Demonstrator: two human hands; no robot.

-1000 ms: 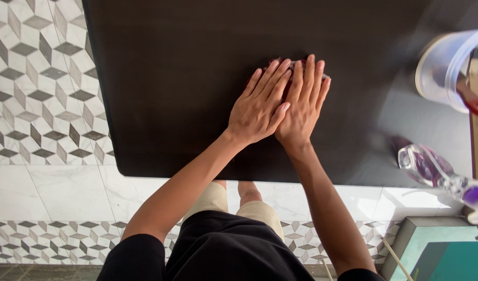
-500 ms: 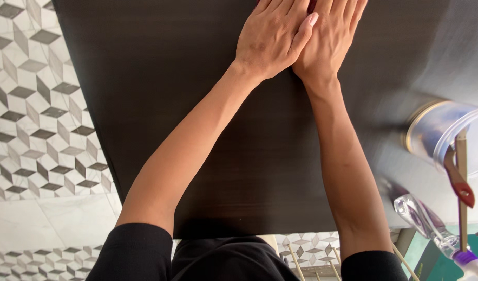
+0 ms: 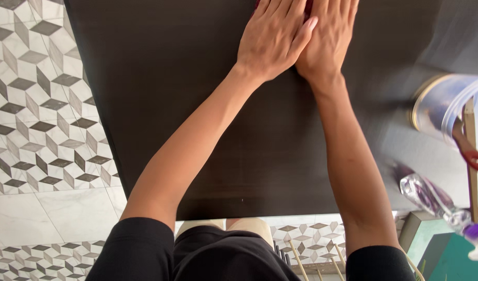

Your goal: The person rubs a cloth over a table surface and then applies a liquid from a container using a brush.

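While both arms reach far across the dark surface point(image 3: 197, 130), the left hand point(image 3: 272, 39) and right hand point(image 3: 327, 36) lie flat and open, side by side, the left thumb overlapping the right hand's edge. Both press on a red cloth point(image 3: 307, 6), of which only slivers show between the fingers and at the top edge. To the right, well apart from the hands, stands a clear plastic tub point(image 3: 449, 112) with a red-handled brush point(image 3: 468, 151) leaning at it, and nearer the surface's front edge lies a spray bottle point(image 3: 439, 203) with a purple collar. Patterned tile floor point(image 3: 36, 130) shows at left
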